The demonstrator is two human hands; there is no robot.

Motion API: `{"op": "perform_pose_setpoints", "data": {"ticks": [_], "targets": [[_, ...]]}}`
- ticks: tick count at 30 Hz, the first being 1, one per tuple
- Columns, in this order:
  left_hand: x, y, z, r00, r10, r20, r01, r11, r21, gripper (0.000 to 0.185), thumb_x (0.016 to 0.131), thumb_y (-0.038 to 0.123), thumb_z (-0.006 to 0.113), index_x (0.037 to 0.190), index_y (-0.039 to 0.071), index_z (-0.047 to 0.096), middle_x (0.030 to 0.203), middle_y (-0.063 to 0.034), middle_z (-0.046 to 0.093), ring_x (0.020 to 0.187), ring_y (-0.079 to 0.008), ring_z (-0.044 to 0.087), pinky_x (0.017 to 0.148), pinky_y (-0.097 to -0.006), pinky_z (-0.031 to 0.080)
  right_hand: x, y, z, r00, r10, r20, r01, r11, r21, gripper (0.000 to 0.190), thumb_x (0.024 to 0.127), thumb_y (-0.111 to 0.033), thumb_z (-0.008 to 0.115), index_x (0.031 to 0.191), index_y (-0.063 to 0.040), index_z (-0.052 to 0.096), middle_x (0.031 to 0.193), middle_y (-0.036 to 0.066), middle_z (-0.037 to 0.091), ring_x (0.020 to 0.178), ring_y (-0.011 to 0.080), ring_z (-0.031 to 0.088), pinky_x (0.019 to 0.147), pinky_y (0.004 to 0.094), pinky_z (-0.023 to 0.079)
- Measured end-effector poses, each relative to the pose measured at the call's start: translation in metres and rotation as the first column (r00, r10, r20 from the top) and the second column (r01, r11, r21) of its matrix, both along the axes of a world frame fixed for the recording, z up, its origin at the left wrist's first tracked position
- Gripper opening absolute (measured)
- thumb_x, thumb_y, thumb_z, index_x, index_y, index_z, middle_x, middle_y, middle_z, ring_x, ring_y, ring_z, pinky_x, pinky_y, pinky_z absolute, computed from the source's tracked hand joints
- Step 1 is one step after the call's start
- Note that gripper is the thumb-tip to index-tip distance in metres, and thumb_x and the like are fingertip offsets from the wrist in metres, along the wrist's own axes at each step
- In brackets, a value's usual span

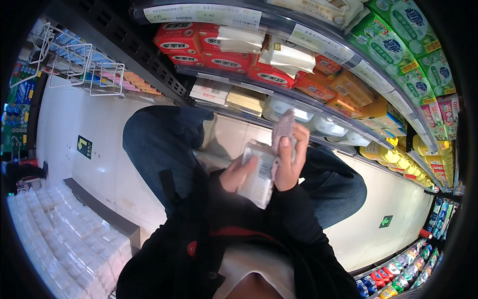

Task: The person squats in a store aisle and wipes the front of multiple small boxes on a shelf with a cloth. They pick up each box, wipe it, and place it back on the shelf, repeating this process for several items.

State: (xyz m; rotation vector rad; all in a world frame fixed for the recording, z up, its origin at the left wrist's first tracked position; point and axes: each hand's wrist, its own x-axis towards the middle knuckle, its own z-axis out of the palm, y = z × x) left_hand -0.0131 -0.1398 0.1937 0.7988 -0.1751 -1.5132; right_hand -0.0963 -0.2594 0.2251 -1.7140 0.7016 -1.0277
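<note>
My left hand (239, 173) grips a white packet of bar soap (257, 179) from its left side; a barcode shows on the packet's face. In my right hand (293, 159) is a crumpled greyish-pink cloth (284, 132), its upper end sticking up past the fingers and its lower part touching the packet's right edge. Both hands are close together above my lap, between my bent knees. The shelf beyond them carries red soap boxes (228, 63) with similar white packets (291, 56) lying on top.
Shelf rails with price labels (201, 17) curve across the top. Orange soap packs (315, 88), green packs (388, 45) and yellow bottles (392, 157) fill the right side. White jugs (330, 125) stand on the bottom shelf. Wrapped white packs (67, 239) are stacked at lower left beside a dark edge (104, 209).
</note>
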Motion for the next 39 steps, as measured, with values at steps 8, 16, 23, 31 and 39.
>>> {"op": "perform_pose_setpoints", "data": {"ticks": [8,16,23,31,39], "targets": [[-0.005,-0.003,-0.015,0.957,0.274,-0.089,-0.247,0.940,0.236,0.063,0.096,0.058,0.026,0.128,0.009,0.046,0.116,-0.0084,0.057,0.105,-0.0206,0.057,0.088,-0.0336,0.047,-0.007,0.033,-0.013,0.963,0.148,-0.224,-0.166,0.984,-0.063,0.023,0.090,-0.012,0.053,0.109,0.000,0.050,0.116,0.022,0.044,0.106,0.0364,0.042,0.092,0.0422,0.034],[0.005,-0.018,0.002,0.789,0.569,-0.231,-0.484,0.808,0.335,0.067,0.094,0.062,0.027,0.116,0.004,0.053,0.099,-0.0097,0.062,0.085,-0.0203,0.062,0.073,-0.0331,0.051,-0.010,0.040,-0.002,0.939,0.161,-0.304,-0.206,0.971,-0.124,0.017,0.085,-0.006,0.057,0.101,-0.001,0.055,0.109,0.019,0.049,0.102,0.0370,0.044,0.092,0.0418,0.034],[0.042,-0.016,0.008,0.639,0.765,-0.084,-0.752,0.644,0.140,0.057,0.094,0.056,0.035,0.114,0.006,0.054,0.099,-0.0109,0.061,0.087,-0.0240,0.062,0.074,-0.0333,0.051,-0.041,0.038,-0.023,0.884,0.461,-0.077,-0.393,0.822,0.412,0.015,0.089,-0.009,0.053,0.098,0.002,0.055,0.100,0.011,0.053,0.092,0.0234,0.052,0.085,0.0287,0.040],[0.055,-0.020,-0.003,0.576,0.755,0.314,-0.333,0.567,-0.753,0.049,0.094,0.037,0.032,0.073,-0.002,0.054,0.062,-0.0151,0.052,0.055,-0.0203,0.046,0.053,-0.0293,0.036,-0.032,0.044,-0.049,0.831,-0.004,0.557,-0.533,-0.298,0.792,0.055,0.095,-0.043,0.046,0.125,0.003,0.047,0.119,0.016,0.057,0.108,0.0239,0.056,0.095,0.0341,0.044],[0.039,-0.013,0.012,0.405,0.539,0.738,-0.265,0.842,-0.470,0.059,0.082,0.043,0.031,0.083,-0.006,0.064,0.086,-0.0189,0.062,0.089,-0.0289,0.052,0.083,-0.0318,0.039,-0.017,0.016,-0.008,0.902,-0.065,0.428,-0.429,-0.005,0.903,0.047,0.084,-0.009,0.059,0.126,0.002,0.041,0.116,0.016,0.055,0.107,0.0256,0.057,0.089,0.0336,0.048]]}}
